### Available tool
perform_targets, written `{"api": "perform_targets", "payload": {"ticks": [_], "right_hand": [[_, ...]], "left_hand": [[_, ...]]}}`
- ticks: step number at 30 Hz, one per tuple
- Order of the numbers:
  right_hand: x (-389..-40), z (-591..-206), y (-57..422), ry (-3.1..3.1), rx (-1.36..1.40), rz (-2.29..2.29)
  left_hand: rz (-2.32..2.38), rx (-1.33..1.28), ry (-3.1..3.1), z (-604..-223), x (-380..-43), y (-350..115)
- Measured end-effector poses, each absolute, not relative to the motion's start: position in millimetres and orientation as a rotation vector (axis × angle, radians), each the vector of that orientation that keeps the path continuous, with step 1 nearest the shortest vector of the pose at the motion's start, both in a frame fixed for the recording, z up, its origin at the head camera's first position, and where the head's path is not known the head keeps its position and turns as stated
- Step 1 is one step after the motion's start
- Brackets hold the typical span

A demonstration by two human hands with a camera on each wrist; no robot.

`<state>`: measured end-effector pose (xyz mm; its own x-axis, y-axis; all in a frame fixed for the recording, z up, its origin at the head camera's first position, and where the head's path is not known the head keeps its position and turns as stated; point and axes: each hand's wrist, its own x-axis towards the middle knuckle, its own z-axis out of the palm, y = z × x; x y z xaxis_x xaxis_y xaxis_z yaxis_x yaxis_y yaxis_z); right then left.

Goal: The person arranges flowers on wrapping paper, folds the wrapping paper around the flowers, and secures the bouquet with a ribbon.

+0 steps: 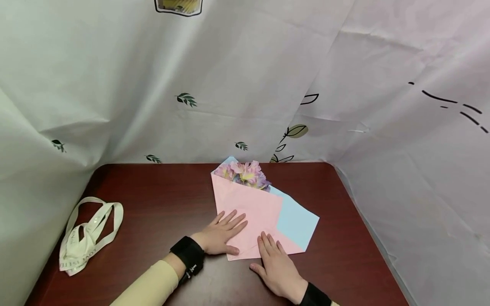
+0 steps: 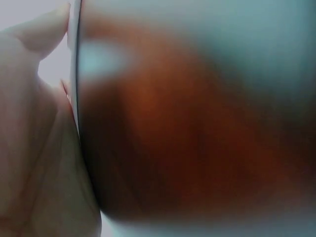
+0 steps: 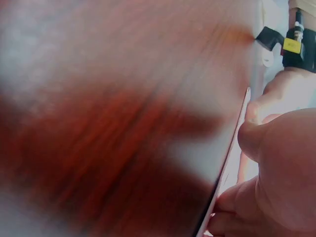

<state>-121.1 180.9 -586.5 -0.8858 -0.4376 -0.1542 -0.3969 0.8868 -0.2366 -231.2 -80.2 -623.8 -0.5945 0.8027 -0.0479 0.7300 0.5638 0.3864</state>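
Observation:
A folded sheet of wrapping paper, pink (image 1: 252, 204) on one face and light blue (image 1: 296, 219) on the other, lies on the table. Out of its upper end show pink and purple flowers (image 1: 249, 174); their stems are hidden under the pink fold. My left hand (image 1: 220, 236) rests flat on the left part of the pink side, fingers spread. My right hand (image 1: 277, 265) presses with straight fingers on the paper's lower edge, its thumb on the table side. In the right wrist view the right hand (image 3: 291, 163) sits against the paper's edge. The left wrist view is mostly blurred.
The dark red-brown wooden table (image 1: 160, 191) has rounded far corners. A crumpled white ribbon (image 1: 89, 231) with printed letters lies near the left edge. Behind and to the sides hangs a pale curtain (image 1: 237, 76) with leaf prints.

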Motion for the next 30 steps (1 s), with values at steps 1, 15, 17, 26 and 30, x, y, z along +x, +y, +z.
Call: {"api": "perform_targets", "payload": {"ticks": [1,15,17,26,30], "right_hand": [[-122,-586,182,2.85,-0.638,-0.3],[-126,-583,183,2.859,-0.649,-0.353],[-126,-583,183,2.861,-0.646,-0.349],[-127,-581,182,2.864,-0.633,-0.349],[-127,-581,183,2.865,-0.631,-0.348]], "left_hand": [[0.483,1.252,2.585,-623,-235,-83],[0.493,0.66,2.657,-588,-295,-128],[0.448,0.622,2.663,-581,-298,-127],[0.343,0.55,2.766,-575,-320,-118],[0.297,0.534,2.804,-576,-326,-117]]}}
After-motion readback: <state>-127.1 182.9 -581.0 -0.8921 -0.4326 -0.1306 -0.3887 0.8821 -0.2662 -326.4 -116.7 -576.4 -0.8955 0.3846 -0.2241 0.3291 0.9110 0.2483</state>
